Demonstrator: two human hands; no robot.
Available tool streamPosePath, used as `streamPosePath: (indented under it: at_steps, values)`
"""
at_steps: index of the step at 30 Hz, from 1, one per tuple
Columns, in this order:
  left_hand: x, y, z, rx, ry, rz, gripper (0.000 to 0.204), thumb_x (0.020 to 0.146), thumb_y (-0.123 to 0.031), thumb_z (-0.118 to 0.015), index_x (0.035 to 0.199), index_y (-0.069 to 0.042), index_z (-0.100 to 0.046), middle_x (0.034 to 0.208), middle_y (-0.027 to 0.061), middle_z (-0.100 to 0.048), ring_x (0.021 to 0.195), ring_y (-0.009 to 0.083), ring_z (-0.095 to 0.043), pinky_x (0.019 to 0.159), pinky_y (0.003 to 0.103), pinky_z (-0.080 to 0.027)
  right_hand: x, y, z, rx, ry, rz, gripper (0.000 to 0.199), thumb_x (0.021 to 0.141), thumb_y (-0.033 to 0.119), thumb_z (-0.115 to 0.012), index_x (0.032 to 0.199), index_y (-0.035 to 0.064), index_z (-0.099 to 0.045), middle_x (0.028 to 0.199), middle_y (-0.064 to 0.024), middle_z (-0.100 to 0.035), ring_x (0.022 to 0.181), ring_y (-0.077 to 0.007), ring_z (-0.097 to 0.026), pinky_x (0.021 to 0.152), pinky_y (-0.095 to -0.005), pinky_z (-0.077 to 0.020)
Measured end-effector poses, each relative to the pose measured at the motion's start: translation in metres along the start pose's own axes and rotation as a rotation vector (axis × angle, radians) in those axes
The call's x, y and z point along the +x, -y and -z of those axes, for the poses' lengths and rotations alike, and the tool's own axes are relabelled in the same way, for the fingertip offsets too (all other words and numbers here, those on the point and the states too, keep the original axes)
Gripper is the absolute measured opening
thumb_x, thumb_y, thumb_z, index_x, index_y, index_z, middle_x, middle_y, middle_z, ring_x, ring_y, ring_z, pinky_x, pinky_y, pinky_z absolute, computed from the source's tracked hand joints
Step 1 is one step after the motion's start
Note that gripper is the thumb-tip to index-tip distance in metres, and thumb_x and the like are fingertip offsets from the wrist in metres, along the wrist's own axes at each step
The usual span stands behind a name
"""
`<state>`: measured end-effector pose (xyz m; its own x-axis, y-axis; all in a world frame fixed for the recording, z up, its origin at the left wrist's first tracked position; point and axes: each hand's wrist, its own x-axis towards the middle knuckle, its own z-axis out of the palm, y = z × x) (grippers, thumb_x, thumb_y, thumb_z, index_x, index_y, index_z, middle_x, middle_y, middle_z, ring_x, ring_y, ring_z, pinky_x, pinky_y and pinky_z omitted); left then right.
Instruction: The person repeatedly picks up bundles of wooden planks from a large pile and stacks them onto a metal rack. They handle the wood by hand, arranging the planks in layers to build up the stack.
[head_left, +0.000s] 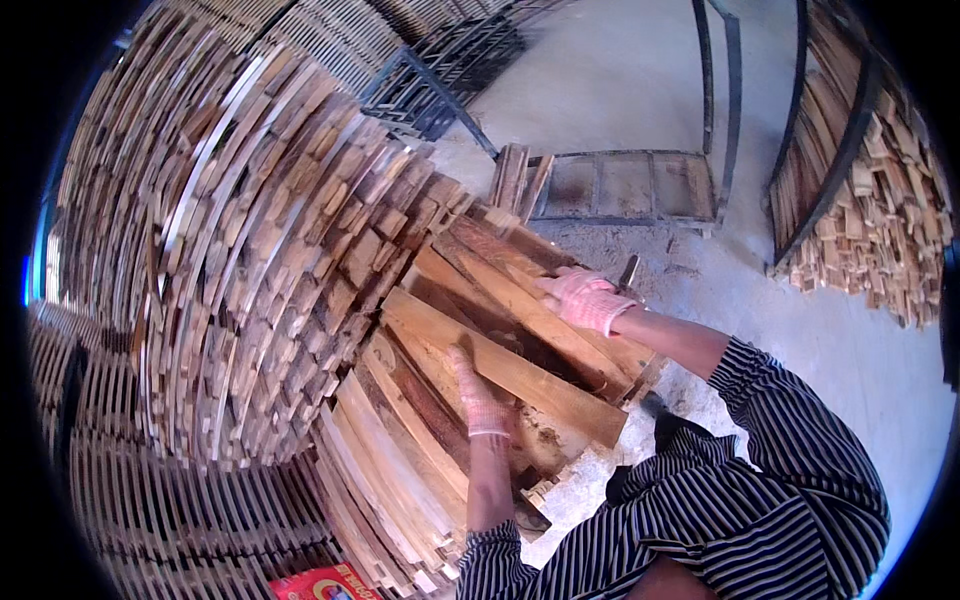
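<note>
Both my hands wear pink knitted work gloves over a stack of rough wooden planks. My left hand (pixel 478 398) grips the near edge of a light wooden plank (pixel 500 365) that lies slanted across the stack; some of its fingers are hidden. My right hand (pixel 588 300) rests farther off on another plank (pixel 525 300), its fingers stretched out and not wrapped round the wood. Between these two planks runs a darker, bark-edged board (pixel 490 318). More pale planks (pixel 395 455) lie side by side at the near left.
A tall wall of stacked wood strips (pixel 260 260) stands close on the left. Ahead is a dark metal frame rack (pixel 625 188) with short boards (pixel 515 180) at its left end. Another loaded rack (pixel 860 200) stands at the right. Something red and printed (pixel 325 583) lies at the lower left.
</note>
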<state>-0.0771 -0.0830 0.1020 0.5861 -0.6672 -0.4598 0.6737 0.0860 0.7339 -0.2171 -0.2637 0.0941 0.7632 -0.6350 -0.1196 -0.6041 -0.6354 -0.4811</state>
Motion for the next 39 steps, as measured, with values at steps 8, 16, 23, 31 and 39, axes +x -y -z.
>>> streamPosePath:
  at_steps: [8, 16, 23, 31, 39]
  values:
    - [0.034, 0.022, -0.035, -0.003, 0.408, -0.048, 0.087, 0.095, -0.071, -0.048, 0.153, -0.007, -0.038, 0.151, 0.0165, -0.046, 0.137, 0.0289, -0.046, 0.112, 0.045, -0.042, -0.061, 0.048, 0.067, 0.445, 0.172, 0.112, 0.091, 0.084, 0.065, -0.067, 0.159, 0.0256, -0.032, 0.148, -0.0275, -0.047, 0.131, -0.0389, -0.055, 0.107, -0.0453, -0.0452]
    - [0.059, 0.047, -0.037, 2.01, 0.15, -0.928, 0.087, 0.1, -0.062, -0.04, 0.155, 0.004, -0.024, 0.158, 0.0283, -0.03, 0.148, 0.0469, -0.024, 0.122, 0.059, -0.014, -0.005, -0.046, 0.056, 0.208, -0.065, -0.145, 0.068, 0.097, 0.052, -0.055, 0.155, 0.0234, -0.037, 0.144, -0.0234, -0.053, 0.123, -0.0387, -0.061, 0.102, -0.0427, -0.049]
    - [0.052, 0.048, -0.05, 1.953, 0.065, -0.892, 0.089, 0.097, -0.063, -0.046, 0.155, 0.002, -0.027, 0.159, 0.0286, -0.029, 0.149, 0.0466, -0.024, 0.121, 0.058, -0.016, 0.064, -0.043, 0.01, 0.12, 0.011, -0.018, 0.06, 0.103, 0.045, -0.044, 0.152, 0.0104, -0.037, 0.144, -0.0322, -0.045, 0.124, -0.049, -0.055, 0.104, -0.0515, -0.0466]
    - [0.002, -0.02, 0.039, 2.022, -0.931, -0.564, 0.102, 0.085, -0.065, -0.065, 0.156, -0.001, -0.028, 0.152, 0.0363, -0.034, 0.144, 0.05, -0.03, 0.118, 0.059, -0.024, 0.011, -0.027, 0.031, 0.079, -0.35, 0.23, 0.069, 0.099, 0.046, -0.056, 0.155, 0.0139, -0.033, 0.154, -0.0269, -0.038, 0.132, -0.0429, -0.051, 0.105, -0.0457, -0.048]
    - [-0.03, -0.054, 0.083, 1.227, -0.585, -0.557, 0.077, 0.086, -0.035, -0.078, 0.145, 0.003, -0.047, 0.127, 0.0172, -0.065, 0.118, 0.0244, -0.061, 0.102, 0.035, -0.048, -0.092, 0.031, 0.022, 0.86, 0.31, 0.191, 0.072, 0.094, 0.052, -0.064, 0.153, 0.0159, -0.042, 0.136, -0.0168, -0.062, 0.121, -0.0297, -0.063, 0.102, -0.0409, -0.0496]
